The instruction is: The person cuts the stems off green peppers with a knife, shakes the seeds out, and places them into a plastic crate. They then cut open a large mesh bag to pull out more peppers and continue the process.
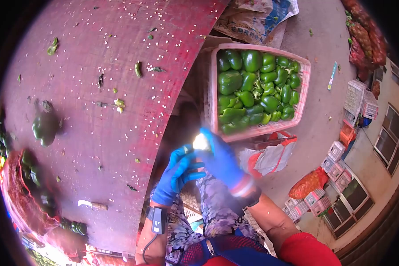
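Note:
My right hand (pixel 221 162), in a blue glove, closes around a small pale thing (pixel 201 142). Glare washes that thing out, and I cannot tell its kind. Beside it my left hand (pixel 178 172), also gloved in blue, has its fingers curved and apart, with the palm turned toward the right hand. Both hands are above my lap, just off the table's edge. Beyond them stands a pink plastic crate (pixel 302 111) filled with green bell peppers (pixel 252 61), some of them cut or broken.
On the reddish table (pixel 97 164) lie a blurred green bell pepper (pixel 45 128), a wooden-handled knife (pixel 93 205), pepper scraps (pixel 119 104) and scattered seeds. A red mesh sack of peppers (pixel 24 195) sits at its left. Sacks (pixel 257 22) and a white-and-red bag (pixel 270 157) flank the crate.

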`<state>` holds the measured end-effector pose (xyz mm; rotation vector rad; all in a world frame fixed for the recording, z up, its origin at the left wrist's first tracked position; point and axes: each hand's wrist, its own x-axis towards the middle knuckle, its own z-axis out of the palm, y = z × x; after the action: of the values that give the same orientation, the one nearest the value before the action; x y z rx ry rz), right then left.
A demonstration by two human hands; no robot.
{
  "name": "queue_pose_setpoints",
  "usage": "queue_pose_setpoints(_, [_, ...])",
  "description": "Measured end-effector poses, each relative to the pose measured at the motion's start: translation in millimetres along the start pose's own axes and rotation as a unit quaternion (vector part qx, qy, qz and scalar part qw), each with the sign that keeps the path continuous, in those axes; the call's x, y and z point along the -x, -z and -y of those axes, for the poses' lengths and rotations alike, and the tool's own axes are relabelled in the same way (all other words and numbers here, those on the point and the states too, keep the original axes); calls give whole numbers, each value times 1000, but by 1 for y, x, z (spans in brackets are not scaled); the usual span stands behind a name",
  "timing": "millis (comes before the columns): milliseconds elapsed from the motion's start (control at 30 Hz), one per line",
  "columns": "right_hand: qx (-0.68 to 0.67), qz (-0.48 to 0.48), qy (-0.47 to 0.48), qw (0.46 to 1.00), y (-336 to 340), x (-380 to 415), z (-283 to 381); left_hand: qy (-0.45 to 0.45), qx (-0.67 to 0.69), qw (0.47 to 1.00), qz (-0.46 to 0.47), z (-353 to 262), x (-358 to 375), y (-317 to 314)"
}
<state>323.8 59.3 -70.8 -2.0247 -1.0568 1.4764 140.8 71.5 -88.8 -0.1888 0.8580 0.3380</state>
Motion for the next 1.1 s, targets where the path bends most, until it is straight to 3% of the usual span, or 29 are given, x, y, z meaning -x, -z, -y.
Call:
queue_pose_setpoints(33, [40, 27, 26, 998, -3, 2, 0, -1, 48, 999, -10, -1, -2, 2])
queue_pose_setpoints(67, [79, 55, 50, 994, -10, 4, 3, -17, 4, 1000, -23, 6, -8, 7])
queue_pose_setpoints(100, [118, 84, 71, 987, -17, 6, 8, -146, -211, 966, -19, 8, -15, 16])
queue_pose_setpoints(133, [131, 83, 56, 986, -25, 9, 16, -265, -411, 872, -14, 7, -23, 28])
queue_pose_setpoints(167, [35, 73, 50, 995, -31, 11, 7, -366, -585, 723, -10, 6, -27, 35])
queue_pose_setpoints(200, [-63, 64, 40, 995, -38, 13, -9, -245, -443, 862, 22, 9, -31, 41])
queue_pose_setpoints(233, [-163, 54, 28, 985, -43, 12, -10, -116, -173, 978, 13, 12, -36, 47])
queue_pose_setpoints(267, [-222, 87, -19, 971, -34, 13, -9, -23, 40, 997, -57, 14, -40, 51])
queue_pose_setpoints(300, [-218, 109, -33, 969, -26, 14, -4, 54, 185, 981, -29, 2, -37, 47])
queue_pose_setpoints(367, [-208, 154, -56, 964, -16, 13, -1, 96, 236, 965, 55, -8, -28, 33])
queue_pose_setpoints(400, [-98, 125, 65, 985, -17, 9, -6, 100, 224, 966, 82, -4, -28, 36])
queue_pose_setpoints(433, [-29, 128, 87, 988, -17, 11, -6, 105, 212, 965, 110, 1, -28, 37])
queue_pose_setpoints(467, [42, 129, 110, 985, -15, 10, 3, 127, 231, 964, 22, 1, -24, 27])
queue_pose_setpoints(567, [161, 122, 134, 970, -17, 12, 10, 180, 307, 934, -40, 12, -25, 24])
queue_pose_setpoints(600, [186, 118, 136, 966, -18, 12, 10, 190, 323, 927, -12, 12, -24, 25])
queue_pose_setpoints(667, [139, 94, 131, 977, -21, 11, 7, 39, 14, 997, -67, 15, -14, 17])
queue_pose_setpoints(733, [56, 73, 83, 992, -23, 13, 8, -25, -74, 994, -80, 16, -7, 20])
queue_pose_setpoints(800, [-63, 57, -7, 996, -25, 18, 22, -45, 5, 996, -76, 18, -3, 29])
queue_pose_setpoints(833, [-41, 66, 4, 997, -25, 17, 27, -79, 14, 993, -85, 20, -1, 31])
queue_pose_setpoints(867, [-17, 74, 14, 997, -24, 17, 32, -159, -38, 980, -117, 18, 3, 18])
queue_pose_setpoints(900, [7, 80, 24, 996, -23, 17, 39, -248, -200, 941, -112, 13, 8, 19])
queue_pose_setpoints(933, [-15, 70, 53, 996, -25, 17, 47, -337, -345, 866, -133, 9, 12, 20])
queue_pose_setpoints(1000, [-98, 68, 9, 993, -37, 18, 49, -279, -105, 950, -91, 10, 17, 15])
queue_pose_setpoints(1033, [-139, 68, -13, 988, -41, 18, 47, -245, 19, 967, -63, 11, 18, 10])
queue_pose_setpoints(1100, [-61, 113, 21, 991, -40, 13, 51, -284, -36, 942, -177, 26, 9, 14])
